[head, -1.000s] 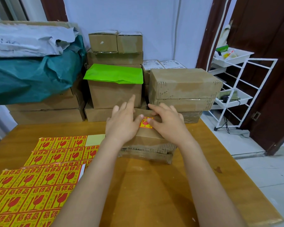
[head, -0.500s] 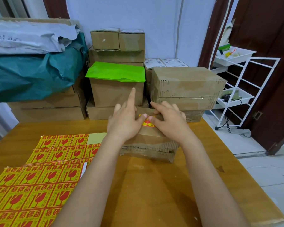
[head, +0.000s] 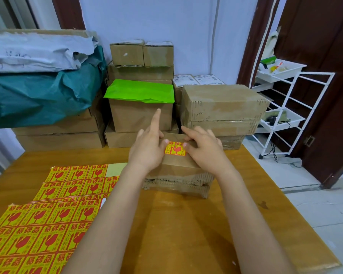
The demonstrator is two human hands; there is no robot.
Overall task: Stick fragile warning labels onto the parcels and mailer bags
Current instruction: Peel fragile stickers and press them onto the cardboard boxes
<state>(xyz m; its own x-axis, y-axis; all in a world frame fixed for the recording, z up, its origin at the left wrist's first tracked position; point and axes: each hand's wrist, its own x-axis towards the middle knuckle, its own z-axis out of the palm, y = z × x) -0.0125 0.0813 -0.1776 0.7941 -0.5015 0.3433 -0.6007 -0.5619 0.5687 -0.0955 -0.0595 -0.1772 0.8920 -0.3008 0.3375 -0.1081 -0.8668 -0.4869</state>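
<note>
Sitting flat on the top face of the small brown cardboard parcel [head: 178, 165] is a yellow-and-red fragile warning label [head: 174, 148], and the parcel rests mid-surface on the wooden surface [head: 186, 224]. Left hand [head: 149, 149]: thumb tip presses the label's left edge, index finger points up and away, other fingers straight; grip spread, nothing enclosed. Right hand [head: 204, 147]: thumb tip on the label's right edge, fingers laid flat over the parcel's far top; grip likewise spread.

Step in hand, as judged: smoothing down the label just applied. This parcel looks nearly done.

Near the left edge of the surface lie yellow-and-red label sheets [head: 48, 224], one cell on the far sheet already bare. Behind the surface: stacked brown cardboard boxes [head: 222, 103], a bright green mailer bag [head: 141, 91] on one box, and a teal plastic bag [head: 38, 99] at far left. A white wire rack [head: 285, 107] stands to the right.

Next move probably calls for setting this parcel aside, peeling a fresh label and fetching an unlabelled box or bag.
</note>
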